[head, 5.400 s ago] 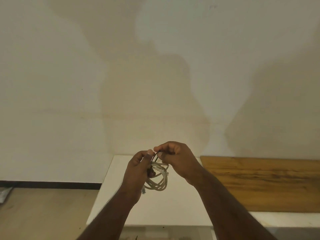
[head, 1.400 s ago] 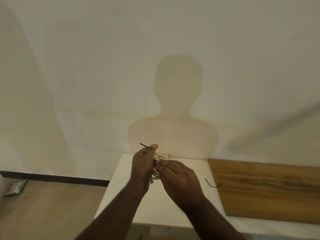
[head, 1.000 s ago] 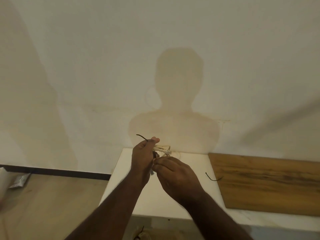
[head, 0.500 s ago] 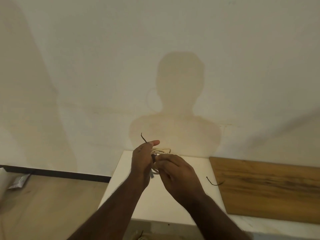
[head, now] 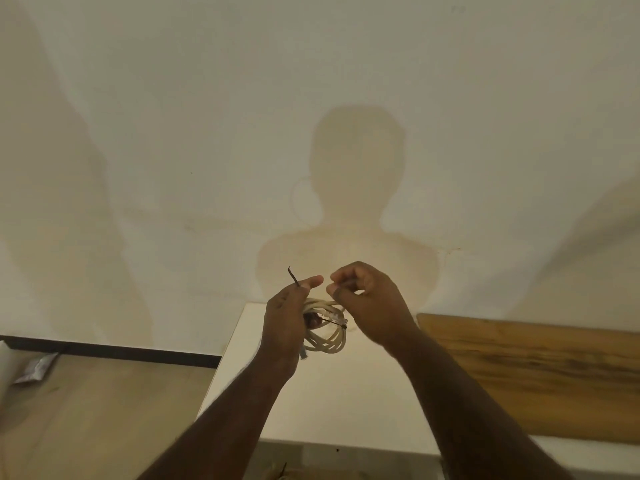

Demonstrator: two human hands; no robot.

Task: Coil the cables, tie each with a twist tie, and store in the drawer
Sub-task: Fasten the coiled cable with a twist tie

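Left hand (head: 284, 317) grips coiled cable (head: 325, 329) plus twist tie (head: 293, 276) end; right hand (head: 367, 299) pinches the coil's top, above the worktop (head: 346, 403).

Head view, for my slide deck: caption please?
Left hand holds a coiled cable and a twist tie end; right hand pinches near the coil, above a white table.

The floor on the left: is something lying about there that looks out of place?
Yes. A crumpled silvery wrapper lies on the wooden floor by the dark skirting, like dropped litter. Otherwise nothing stands out: both hands are busy with the coiled cable above the white table.
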